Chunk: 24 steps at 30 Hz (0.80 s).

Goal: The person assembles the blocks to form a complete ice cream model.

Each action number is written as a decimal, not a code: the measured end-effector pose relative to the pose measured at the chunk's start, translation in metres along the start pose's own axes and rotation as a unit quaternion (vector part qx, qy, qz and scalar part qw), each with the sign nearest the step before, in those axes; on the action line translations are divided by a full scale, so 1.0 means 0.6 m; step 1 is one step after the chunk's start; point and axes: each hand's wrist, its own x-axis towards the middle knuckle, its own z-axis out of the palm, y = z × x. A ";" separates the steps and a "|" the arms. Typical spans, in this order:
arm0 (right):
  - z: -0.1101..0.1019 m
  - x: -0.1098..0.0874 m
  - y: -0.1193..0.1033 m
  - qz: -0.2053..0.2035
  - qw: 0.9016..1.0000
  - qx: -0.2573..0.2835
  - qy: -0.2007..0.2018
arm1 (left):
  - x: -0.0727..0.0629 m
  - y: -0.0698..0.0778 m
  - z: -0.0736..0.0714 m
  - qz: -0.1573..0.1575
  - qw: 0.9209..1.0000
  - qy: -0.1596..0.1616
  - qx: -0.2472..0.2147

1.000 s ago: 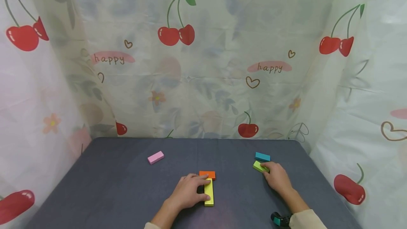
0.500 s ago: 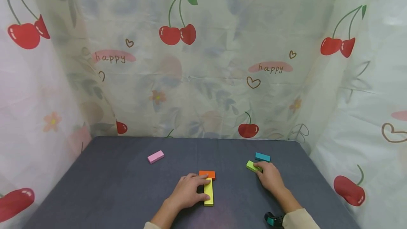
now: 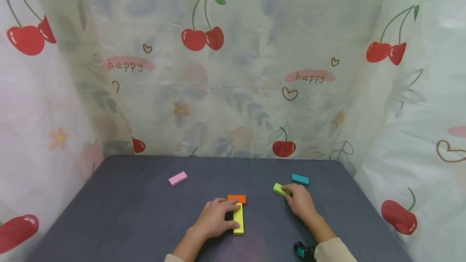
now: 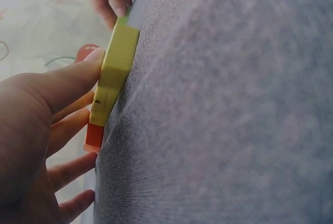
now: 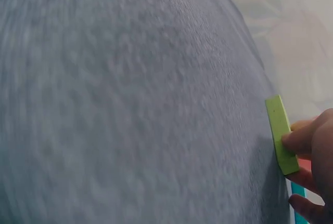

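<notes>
The right hand point(image 3: 301, 202) pinches green block point(image 3: 278, 189) left of blue block point(image 3: 300, 179); left hand point(image 3: 214, 219), fingers extended, rests on yellow block point(image 3: 238, 216).

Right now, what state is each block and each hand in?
yellow block, flat on the table, touched by the left hand
orange block, lying crosswise at the yellow block's far end
green block, pinched by the right hand; lifted or not, I can't tell
blue block, lying beyond the right hand, not held
pink block, lying angled, untouched
left hand, resting on the yellow block
right hand, gripping the green block
</notes>
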 end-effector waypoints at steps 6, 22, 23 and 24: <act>0.012 0.004 -0.015 -0.008 1.000 0.002 0.005 | -0.002 0.001 -0.003 0.000 1.000 -0.004 -0.004; 0.032 0.007 -0.043 -0.037 0.999 0.002 0.017 | -0.003 0.002 -0.001 0.002 1.000 0.001 -0.004; 0.033 0.007 -0.044 -0.039 0.999 0.002 0.017 | -0.003 0.002 -0.001 0.003 1.000 0.000 -0.005; 0.035 0.007 -0.047 -0.041 0.999 0.002 0.016 | -0.003 0.002 -0.001 0.003 1.000 0.001 -0.005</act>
